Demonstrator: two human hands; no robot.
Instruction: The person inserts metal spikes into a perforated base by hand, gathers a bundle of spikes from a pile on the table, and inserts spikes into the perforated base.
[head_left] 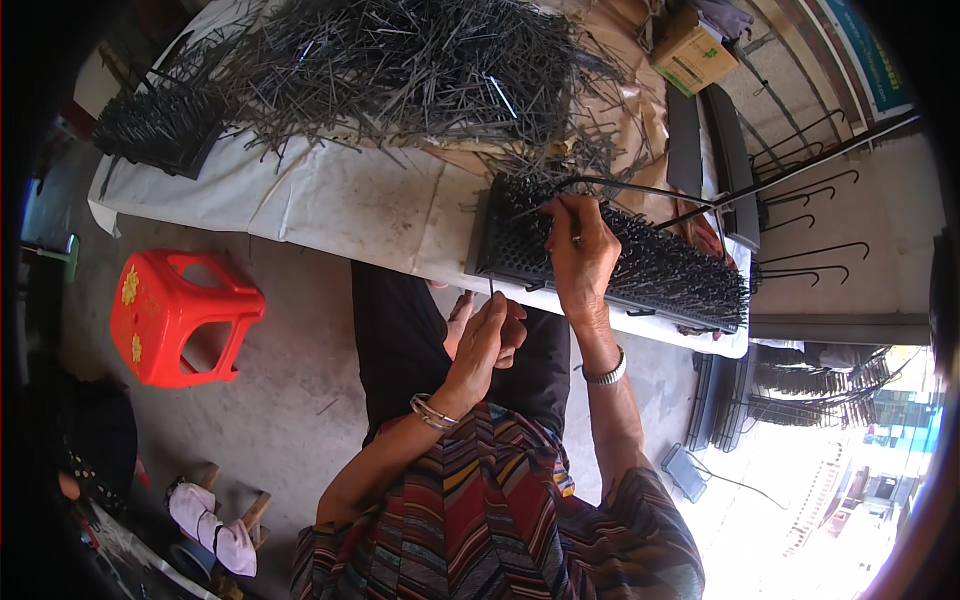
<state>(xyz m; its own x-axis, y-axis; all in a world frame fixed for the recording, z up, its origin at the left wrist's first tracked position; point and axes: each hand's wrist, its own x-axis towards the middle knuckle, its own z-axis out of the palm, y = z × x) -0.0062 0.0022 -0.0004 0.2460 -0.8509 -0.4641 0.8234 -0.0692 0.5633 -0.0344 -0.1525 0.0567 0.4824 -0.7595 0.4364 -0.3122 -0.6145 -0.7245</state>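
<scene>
Black perforated rack (522, 264), one, set with dark upright strips (665, 268): lay at the right front of the white-covered table (350, 205), long axis running left to right, slanting slightly nearer the person rightward. Left hand (484, 348): pinched a thin dark strip (491, 287), pointing away from the person. Right hand (582, 255): fingertips drawn together above the rack's left part; contents could not be told.

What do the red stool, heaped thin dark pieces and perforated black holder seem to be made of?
Red stool: probably moulded plastic, glossy, with rounded edges and highlights.
Thin dark pieces: possibly metal, mostly dull; a few glint, but plastic cannot be excluded.
Perforated black holder: plastic or painted metal, fairly dull; its even dark face settles neither.
</scene>
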